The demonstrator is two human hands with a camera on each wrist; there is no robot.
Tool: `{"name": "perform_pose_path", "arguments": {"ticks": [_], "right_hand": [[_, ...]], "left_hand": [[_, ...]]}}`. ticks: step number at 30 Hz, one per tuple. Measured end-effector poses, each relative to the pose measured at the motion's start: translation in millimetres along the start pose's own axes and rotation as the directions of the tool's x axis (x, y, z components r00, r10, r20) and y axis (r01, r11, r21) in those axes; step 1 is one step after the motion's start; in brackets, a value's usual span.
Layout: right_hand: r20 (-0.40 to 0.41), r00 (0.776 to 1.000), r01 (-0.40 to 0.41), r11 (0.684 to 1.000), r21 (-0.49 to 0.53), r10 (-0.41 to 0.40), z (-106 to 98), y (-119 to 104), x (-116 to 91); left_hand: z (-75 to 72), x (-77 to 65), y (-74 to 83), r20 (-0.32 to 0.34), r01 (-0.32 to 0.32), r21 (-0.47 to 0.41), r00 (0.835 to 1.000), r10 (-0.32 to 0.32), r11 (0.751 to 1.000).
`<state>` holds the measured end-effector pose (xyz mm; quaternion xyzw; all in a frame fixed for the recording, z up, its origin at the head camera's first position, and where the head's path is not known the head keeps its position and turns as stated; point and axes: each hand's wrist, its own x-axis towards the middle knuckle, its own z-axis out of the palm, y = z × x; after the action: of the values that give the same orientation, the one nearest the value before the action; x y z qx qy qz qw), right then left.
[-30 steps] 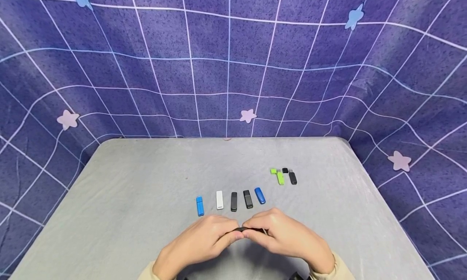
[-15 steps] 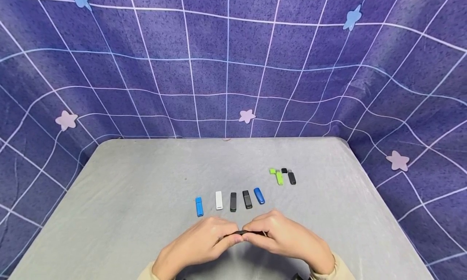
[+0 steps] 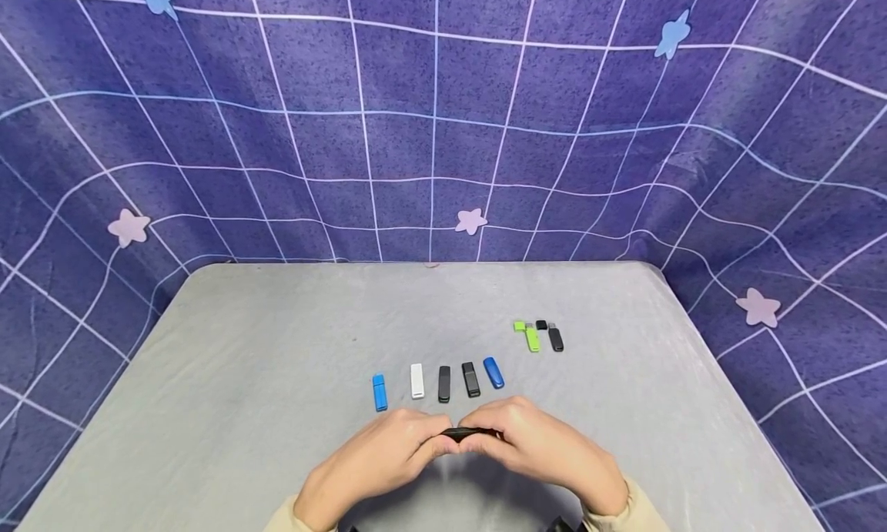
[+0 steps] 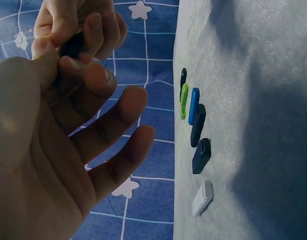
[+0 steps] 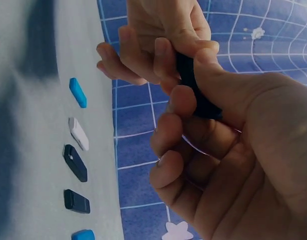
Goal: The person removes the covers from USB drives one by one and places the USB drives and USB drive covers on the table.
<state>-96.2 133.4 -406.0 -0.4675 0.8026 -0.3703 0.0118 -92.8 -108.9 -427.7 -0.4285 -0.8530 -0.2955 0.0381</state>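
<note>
Close to the table's near side, my left hand (image 3: 379,456) and right hand (image 3: 547,453) meet fingertip to fingertip. Between them they pinch a slim black USB stick (image 3: 457,433), each with thumb and forefinger at one end. Fingers cover much of it. The right wrist view shows its dark body (image 5: 196,82) under my right thumb. In the left wrist view, my left hand's other fingers spread loosely away from the stick. Just beyond the hands lie a light blue stick (image 3: 379,393), a white one (image 3: 416,381), two black ones (image 3: 444,383) and a dark blue one (image 3: 493,373).
Farther back on the right are an uncapped green stick (image 3: 532,339) with its green cap (image 3: 519,326), and an uncapped black stick (image 3: 556,338) with its black cap (image 3: 541,325). Grey cloth covers the table (image 3: 277,324). A purple star-patterned curtain (image 3: 388,147) surrounds its back and sides.
Both hands have lifted very slightly, and the held black USB stick has turned so that more of its dark side shows between the fingertips. The sticks on the table have not moved.
</note>
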Motion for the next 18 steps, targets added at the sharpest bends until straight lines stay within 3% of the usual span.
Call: {"name": "perform_pose_path", "arguments": {"ticks": [4, 9, 18], "right_hand": [[0.000, 1.000, -0.009, 1.000, -0.003, 0.009, 0.6, 0.7, 1.9], [-0.003, 0.999, -0.032, 0.999, -0.038, 0.032, 3.3, 2.4, 5.3], [0.004, 0.994, -0.105, 0.994, -0.045, 0.105, 4.7, 7.9, 9.6]], "left_hand": [[0.8, 1.2, 0.0, 0.034, 0.065, -0.013, 0.997, -0.065, 0.998], [-0.1, 3.5, -0.7, 0.099, 0.164, -0.059, 0.983, -0.157, 0.985], [-0.9, 7.6, -4.8, 0.160, 0.183, -0.157, 0.974, -0.158, 0.971]]}}
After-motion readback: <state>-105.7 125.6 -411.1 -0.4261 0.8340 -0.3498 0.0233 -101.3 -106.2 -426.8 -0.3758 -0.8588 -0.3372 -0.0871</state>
